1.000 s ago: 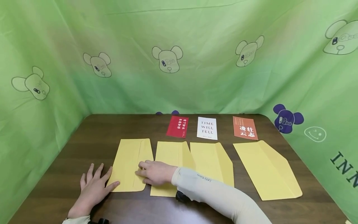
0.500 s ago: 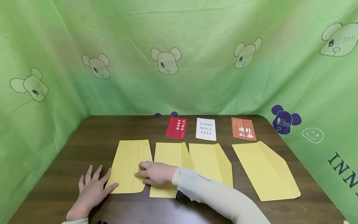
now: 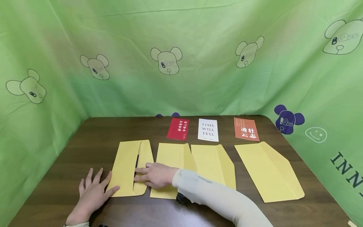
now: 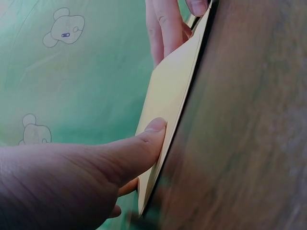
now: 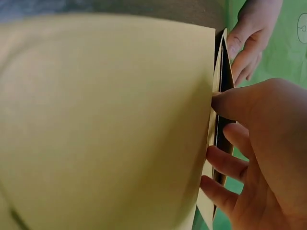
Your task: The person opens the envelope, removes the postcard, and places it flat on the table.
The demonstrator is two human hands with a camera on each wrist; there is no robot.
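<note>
A yellow envelope [image 3: 123, 170] lies leftmost of several on the table, its pocket edge raised along a dark slit. My right hand [image 3: 158, 175] reaches to this slit, two fingers stretched out to its edge. Up close in the right wrist view, the thumb and fingers of the right hand [image 5: 264, 139] spread along the gaping mouth, beside the pale flap. Spread-fingered, my left hand [image 3: 93, 195] rests at the envelope's left edge; its thumb [image 4: 148, 139] presses on the paper in the left wrist view.
Three more yellow envelopes [image 3: 170, 157], [image 3: 207, 160], [image 3: 266, 173] lie to the right, flaps unfolded. Behind them are a red card [image 3: 178, 128], a white card [image 3: 208, 130] and an orange card [image 3: 246, 129]. A green curtain [image 3: 198, 91] surrounds the wooden table [image 3: 85, 148].
The leftmost envelope's pocket edge has lifted, showing a dark gap. My right fingers have straightened towards the slit. The left hand stays at the envelope's left edge.
</note>
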